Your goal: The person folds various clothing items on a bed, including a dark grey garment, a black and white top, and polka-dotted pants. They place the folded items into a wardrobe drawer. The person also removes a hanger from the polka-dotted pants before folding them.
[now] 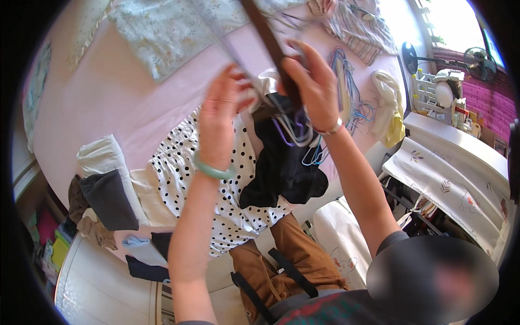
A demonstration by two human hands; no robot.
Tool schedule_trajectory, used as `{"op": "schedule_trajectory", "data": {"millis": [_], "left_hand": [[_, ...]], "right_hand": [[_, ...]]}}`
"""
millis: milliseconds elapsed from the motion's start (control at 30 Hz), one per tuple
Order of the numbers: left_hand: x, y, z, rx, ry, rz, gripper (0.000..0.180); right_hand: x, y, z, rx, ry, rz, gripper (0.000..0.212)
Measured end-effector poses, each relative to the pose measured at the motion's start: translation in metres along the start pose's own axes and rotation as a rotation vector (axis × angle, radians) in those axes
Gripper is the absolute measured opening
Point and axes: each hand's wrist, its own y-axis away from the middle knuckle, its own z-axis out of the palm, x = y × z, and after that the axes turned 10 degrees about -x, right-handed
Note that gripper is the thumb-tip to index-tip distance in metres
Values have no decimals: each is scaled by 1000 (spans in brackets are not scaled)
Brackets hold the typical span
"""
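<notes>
My right hand [313,81] is closed round a long dark brown strip [269,40], smeared by motion; I cannot tell its exact kind. Below that hand, several clothes hangers [292,132] in purple, white and blue lie over a black garment [273,176]. My left hand [222,100], a pale green bangle at its wrist, is raised with fingers apart beside a thin greyish blurred strip. Beneath both arms a white garment with black polka dots [179,149] is spread over the bed edge, partly under the black garment.
The pink-sheeted bed [92,92] carries a floral cloth [162,38], a striped garment [357,30], more hangers [349,97] and a cream-and-yellow cloth [389,108]. Folded clothes [111,197] lie at its left edge. To the right stand a cloth-covered rack [439,179] and a fan [479,62].
</notes>
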Motion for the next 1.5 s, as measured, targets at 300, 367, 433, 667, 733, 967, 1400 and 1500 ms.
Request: {"op": "schedule_trajectory", "data": {"millis": [300, 367, 433, 667, 733, 967, 1400, 1500], "left_hand": [[-116, 56, 8, 177, -242, -314, 28], [-139, 73, 1, 206, -367, -325, 28], [-156, 83, 1, 234, -350, -261, 36], [-184, 68, 7, 255, -540, -279, 31], [-172, 69, 17, 292, -479, -227, 22], [-139, 129, 2, 367, -339, -50, 17], [-47, 200, -106, 657, -616, 101, 20], [-49, 211, -102, 505, -465, 93, 22]], "right_hand": [[136, 167, -197, 623, -180, 221, 35], [156, 188, -216, 617, -183, 214, 29], [162, 189, -215, 633, -50, 248, 26], [160, 182, -213, 637, 511, 571, 61], [157, 191, -216, 563, 864, 496, 56], [95, 163, -120, 245, 513, 344, 40], [137, 93, 16, -159, 1094, 357, 34], [156, 106, 30, 65, 1243, 326, 43]]}}
